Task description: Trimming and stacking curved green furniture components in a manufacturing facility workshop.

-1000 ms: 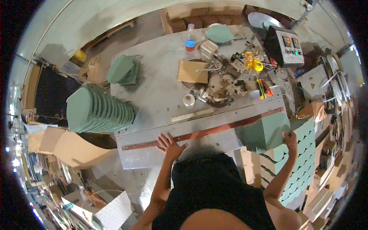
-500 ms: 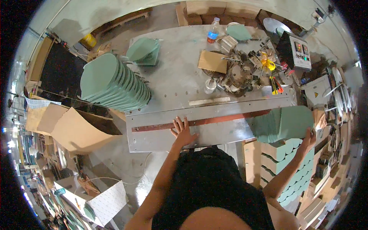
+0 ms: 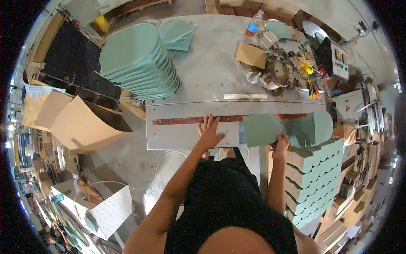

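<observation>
My left hand (image 3: 209, 133) lies flat on the metal worktable (image 3: 182, 137), fingers spread, with its fingertips at a long red-brown strip (image 3: 177, 121). Nothing is in it. My right hand (image 3: 281, 144) pinches the near right edge of a green sheet (image 3: 262, 129) that has one rounded end. This sheet lies over the strip and hides part of it. Right of my right hand, more green sheets (image 3: 322, 127) rest in a fanned pile at the table's right end.
A tall stack of green rounded pieces (image 3: 131, 51) stands at the far left. A bottle (image 3: 254, 23), a metal machine (image 3: 279, 74) and a control box (image 3: 336, 59) are at the back right. Below the right end sit stacked green-edged pieces (image 3: 315, 182); a cardboard box (image 3: 84, 125) stands left.
My right hand has moved left from the pile, bringing one green sheet along the table. My left hand stays flat at the strip. The view has shifted slightly.
</observation>
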Motion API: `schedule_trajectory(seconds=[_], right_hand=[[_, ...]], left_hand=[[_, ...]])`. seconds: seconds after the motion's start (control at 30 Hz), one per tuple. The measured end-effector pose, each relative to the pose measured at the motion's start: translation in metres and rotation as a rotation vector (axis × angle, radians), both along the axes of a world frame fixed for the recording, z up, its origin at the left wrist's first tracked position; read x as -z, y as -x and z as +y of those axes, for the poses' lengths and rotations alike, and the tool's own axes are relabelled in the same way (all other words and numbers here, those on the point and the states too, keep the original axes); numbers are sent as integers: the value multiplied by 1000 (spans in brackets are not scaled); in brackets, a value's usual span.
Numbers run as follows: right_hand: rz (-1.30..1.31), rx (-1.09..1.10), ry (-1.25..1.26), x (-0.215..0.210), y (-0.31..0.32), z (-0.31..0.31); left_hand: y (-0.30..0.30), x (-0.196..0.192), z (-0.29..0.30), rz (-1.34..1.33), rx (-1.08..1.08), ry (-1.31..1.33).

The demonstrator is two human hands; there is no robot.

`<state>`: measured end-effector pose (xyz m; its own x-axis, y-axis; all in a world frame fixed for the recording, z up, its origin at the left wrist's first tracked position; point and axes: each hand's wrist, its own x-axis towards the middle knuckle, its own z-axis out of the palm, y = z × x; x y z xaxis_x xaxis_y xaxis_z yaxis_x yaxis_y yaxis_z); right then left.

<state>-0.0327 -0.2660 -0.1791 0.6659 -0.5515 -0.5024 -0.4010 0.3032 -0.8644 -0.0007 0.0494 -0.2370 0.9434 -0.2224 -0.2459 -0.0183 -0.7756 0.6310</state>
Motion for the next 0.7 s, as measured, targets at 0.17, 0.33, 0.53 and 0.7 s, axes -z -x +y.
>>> schedule_trajectory(seconds=[0.17, 0.33, 0.53, 0.7], right_hand=[[-54, 41, -191, 53, 12, 2], [17, -21, -109, 50, 4, 0], [142, -146, 145, 45, -2, -13], [-3, -186, 39, 37, 6, -10]], left_hand=[[16, -18, 25, -44, -130, 28], [32, 14, 65, -269, -268, 64], [43, 9, 61, -187, -374, 48], [74, 2, 39, -207, -338, -40]])
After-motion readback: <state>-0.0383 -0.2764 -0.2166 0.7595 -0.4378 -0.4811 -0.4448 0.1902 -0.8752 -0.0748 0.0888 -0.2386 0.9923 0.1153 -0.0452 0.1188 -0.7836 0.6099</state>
